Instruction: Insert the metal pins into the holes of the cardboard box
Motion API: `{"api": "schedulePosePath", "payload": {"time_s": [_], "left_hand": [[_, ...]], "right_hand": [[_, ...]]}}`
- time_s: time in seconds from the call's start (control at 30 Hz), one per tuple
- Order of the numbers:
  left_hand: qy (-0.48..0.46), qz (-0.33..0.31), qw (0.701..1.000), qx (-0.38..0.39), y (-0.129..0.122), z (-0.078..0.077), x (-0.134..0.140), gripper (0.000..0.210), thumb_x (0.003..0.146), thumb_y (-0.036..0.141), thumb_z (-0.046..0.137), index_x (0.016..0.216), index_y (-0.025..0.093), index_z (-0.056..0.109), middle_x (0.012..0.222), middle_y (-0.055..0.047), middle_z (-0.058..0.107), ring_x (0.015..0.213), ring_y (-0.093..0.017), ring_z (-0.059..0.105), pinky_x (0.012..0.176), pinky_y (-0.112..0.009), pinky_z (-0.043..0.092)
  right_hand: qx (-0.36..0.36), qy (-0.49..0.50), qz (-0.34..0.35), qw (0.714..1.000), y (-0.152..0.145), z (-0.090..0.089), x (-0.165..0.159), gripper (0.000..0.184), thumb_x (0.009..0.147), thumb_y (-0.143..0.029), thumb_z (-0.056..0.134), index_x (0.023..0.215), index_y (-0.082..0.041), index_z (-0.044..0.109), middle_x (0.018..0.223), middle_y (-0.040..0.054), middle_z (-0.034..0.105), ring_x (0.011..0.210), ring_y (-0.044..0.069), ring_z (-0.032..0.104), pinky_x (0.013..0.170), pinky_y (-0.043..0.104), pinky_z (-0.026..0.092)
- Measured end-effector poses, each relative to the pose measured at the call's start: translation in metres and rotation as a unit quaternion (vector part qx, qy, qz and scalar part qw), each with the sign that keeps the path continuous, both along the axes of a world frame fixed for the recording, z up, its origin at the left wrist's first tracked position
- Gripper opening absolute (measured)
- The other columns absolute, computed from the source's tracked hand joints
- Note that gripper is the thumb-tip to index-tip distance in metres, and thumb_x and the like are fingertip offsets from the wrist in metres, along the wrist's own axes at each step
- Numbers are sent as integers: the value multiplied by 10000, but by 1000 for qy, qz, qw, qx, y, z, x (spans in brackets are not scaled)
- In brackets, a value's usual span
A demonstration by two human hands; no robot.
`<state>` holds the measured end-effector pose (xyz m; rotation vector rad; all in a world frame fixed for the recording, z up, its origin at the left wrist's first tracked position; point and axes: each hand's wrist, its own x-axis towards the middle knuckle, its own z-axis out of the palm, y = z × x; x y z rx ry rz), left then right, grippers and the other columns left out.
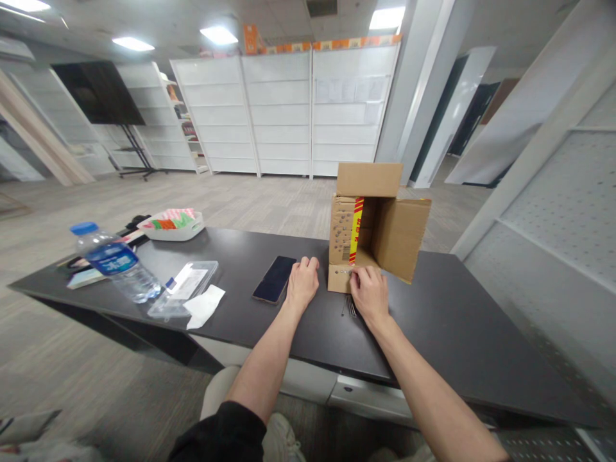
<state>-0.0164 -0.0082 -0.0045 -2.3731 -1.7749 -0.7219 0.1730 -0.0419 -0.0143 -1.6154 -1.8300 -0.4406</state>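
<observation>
An open cardboard box point(380, 221) stands on the dark table, its opening facing me. Small round dots mark its left side panel and the lower front flap point(338, 280). My right hand point(370, 292) is at that flap, fingers closed and pinched against its edge; whatever they hold is hidden. Just below lie several thin metal pins or nails point(351, 306) on the tabletop. My left hand point(304, 279) rests on the table between the box and a dark phone point(274, 279). Its fingers are curled in, and nothing shows in them.
On the left of the table point(457, 321) are a water bottle point(115, 262), a clear plastic case point(187, 282), a white paper piece point(206, 307) and a white tray point(180, 232) with colourful packets. White shelving point(276, 115) and a screen on a stand point(99, 93) are farther back.
</observation>
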Motion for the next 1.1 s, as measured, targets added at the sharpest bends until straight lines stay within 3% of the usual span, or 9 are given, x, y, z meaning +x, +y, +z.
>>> {"api": "schedulePosePath", "payload": {"time_s": [0.67,1.1], "left_hand": [[-8,-1,1000,10,3,-4,-1,226,925,93,392,983,222,568,964,-54,579,898,-183,576,921,-315,424],[-7,-1,1000,-3,0,-1,0,239,919,93,391,1010,220,572,988,-62,587,916,-190,578,929,-326,421]], "right_hand": [[-17,73,37,996,-7,10,1,191,925,-206,456,985,-202,638,966,88,669,960,250,570,791,359,347],[-65,44,146,986,-23,21,10,216,941,-241,474,1087,-213,630,1079,96,682,1053,271,599,878,409,419]]}}
